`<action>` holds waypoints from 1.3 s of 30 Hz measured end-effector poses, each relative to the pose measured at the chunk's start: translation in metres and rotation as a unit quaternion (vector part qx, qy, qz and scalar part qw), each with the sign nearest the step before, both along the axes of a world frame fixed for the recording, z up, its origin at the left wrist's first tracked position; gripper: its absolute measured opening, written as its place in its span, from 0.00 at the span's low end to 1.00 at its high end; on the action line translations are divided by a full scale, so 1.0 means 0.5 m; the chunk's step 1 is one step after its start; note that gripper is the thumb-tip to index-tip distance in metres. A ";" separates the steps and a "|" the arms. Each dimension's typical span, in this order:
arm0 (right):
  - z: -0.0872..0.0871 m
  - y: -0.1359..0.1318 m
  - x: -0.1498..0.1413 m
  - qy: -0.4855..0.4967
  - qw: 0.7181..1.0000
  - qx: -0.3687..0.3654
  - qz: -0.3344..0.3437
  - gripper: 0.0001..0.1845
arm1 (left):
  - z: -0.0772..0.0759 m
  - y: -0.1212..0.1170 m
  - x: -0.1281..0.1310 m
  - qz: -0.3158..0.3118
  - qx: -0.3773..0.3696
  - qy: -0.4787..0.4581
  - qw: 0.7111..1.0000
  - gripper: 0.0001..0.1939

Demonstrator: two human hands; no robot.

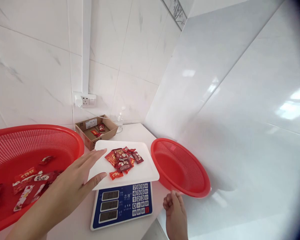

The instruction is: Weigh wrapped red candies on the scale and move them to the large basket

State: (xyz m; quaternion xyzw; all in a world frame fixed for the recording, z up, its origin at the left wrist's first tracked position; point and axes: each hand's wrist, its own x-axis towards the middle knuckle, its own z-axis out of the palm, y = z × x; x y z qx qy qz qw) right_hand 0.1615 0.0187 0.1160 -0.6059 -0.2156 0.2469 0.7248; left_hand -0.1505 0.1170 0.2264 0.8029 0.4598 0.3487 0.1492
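While left hand (75, 180) hovers, fingers apart, over edge of white tray (100, 170) on digital scale (121, 208), red candy packets (122, 160) lie heaped on tray; right hand (175, 213) curled shut just below rim of small red basket (176, 156). Larger red basket (40, 127) (left of scale) holds more packets (27, 186). White counter (137, 133), marble-look tile walls (32, 66).
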 end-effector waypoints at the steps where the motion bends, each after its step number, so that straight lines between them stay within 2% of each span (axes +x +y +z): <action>1: 0.016 0.011 -0.016 -0.083 0.996 -0.015 0.036 0.16 | -0.001 0.000 -0.001 0.005 -0.006 0.031 0.999 0.31; 4: 0.077 0.072 -0.041 -0.308 0.940 -0.044 0.137 0.16 | -0.001 -0.001 -0.004 0.012 -0.009 0.103 0.995 0.33; 6: 0.114 0.132 -0.045 -0.420 0.882 -0.070 0.204 0.18 | 0.002 -0.003 -0.005 0.004 0.000 0.106 0.994 0.32; 8: 0.138 0.198 -0.048 -0.507 0.819 -0.114 0.242 0.20 | 0.008 -0.006 -0.006 -0.005 0.003 0.102 0.995 0.31; 10: 0.151 0.256 -0.054 -0.567 0.755 -0.189 0.268 0.23 | 0.014 -0.010 -0.007 -0.007 -0.002 0.099 0.995 0.29; 11: 0.154 0.280 -0.058 -0.579 0.734 -0.217 0.280 0.24 | 0.017 -0.012 -0.008 -0.005 -0.001 0.097 0.995 0.29; 14: 0.157 0.325 -0.069 -0.583 0.711 -0.248 0.305 0.24 | 0.023 -0.015 -0.009 0.004 0.000 0.095 0.995 0.30; 17: 0.155 0.339 -0.072 -0.572 0.713 -0.254 0.318 0.19 | 0.028 -0.016 -0.010 0.012 -0.016 0.100 0.995 0.30; 20: 0.149 0.336 -0.065 -0.548 0.734 -0.250 0.313 0.13 | 0.031 -0.019 -0.010 0.014 -0.027 0.101 0.994 0.30; 27: 0.141 0.304 -0.044 -0.457 0.831 -0.180 0.261 0.06 | 0.034 -0.020 -0.004 0.000 -0.032 0.089 0.995 0.30; 30: 0.154 0.275 -0.034 -0.416 0.868 -0.150 0.228 0.08 | 0.038 -0.020 0.002 -0.001 -0.050 0.068 0.996 0.29; 33: 0.174 0.229 -0.038 -0.310 0.918 -0.088 0.232 0.14 | 0.038 -0.020 0.014 -0.010 -0.084 0.016 0.996 0.29; 34: 0.181 0.212 -0.044 -0.263 0.933 -0.055 0.241 0.15 | 0.036 -0.019 0.020 -0.021 -0.108 -0.011 0.994 0.29; 36: 0.195 0.179 -0.065 -0.211 0.943 0.005 0.256 0.15 | 0.029 -0.018 0.038 -0.069 -0.165 -0.081 0.981 0.29; 39: 0.214 0.139 -0.112 -0.254 0.925 0.070 0.273 0.11 | 0.013 -0.017 0.071 -0.202 -0.249 -0.207 0.924 0.29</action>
